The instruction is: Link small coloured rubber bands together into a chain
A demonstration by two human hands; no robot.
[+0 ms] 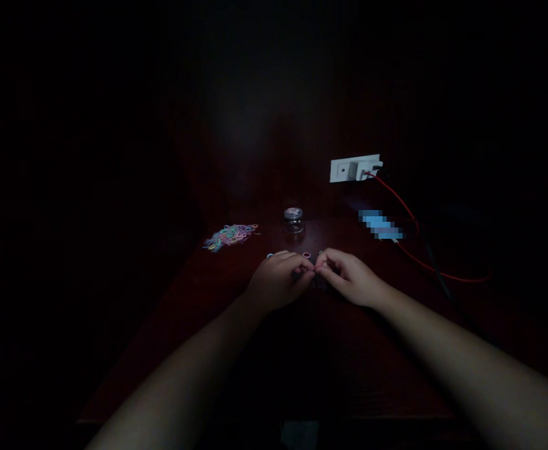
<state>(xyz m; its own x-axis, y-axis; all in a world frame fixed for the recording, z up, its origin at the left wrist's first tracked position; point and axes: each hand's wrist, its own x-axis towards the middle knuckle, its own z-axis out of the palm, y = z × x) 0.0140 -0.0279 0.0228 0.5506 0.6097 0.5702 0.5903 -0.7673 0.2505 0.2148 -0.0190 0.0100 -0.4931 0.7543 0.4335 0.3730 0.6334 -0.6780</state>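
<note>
Mid-frame, the left hand (279, 280) and right hand (353, 278) are pinching closed, contents indiscernible, with few loose rings (306, 253) lying beyond and most seemingly remaining in the pile (231, 236) left of centre.

Two hands (281, 279) (353, 279), one ring pile (231, 235), one jar (293, 222)

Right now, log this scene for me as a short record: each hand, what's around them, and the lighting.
Left hand: fingertips close to the right's; anything held is too small to tell
Right hand: thumb and finger drawn close, facing the left
Beside hands: pink ring
Beyond hands: lidded jar
Left: multicoloured pile of small loops
Right: red cable, white plug
Light: dim
</note>
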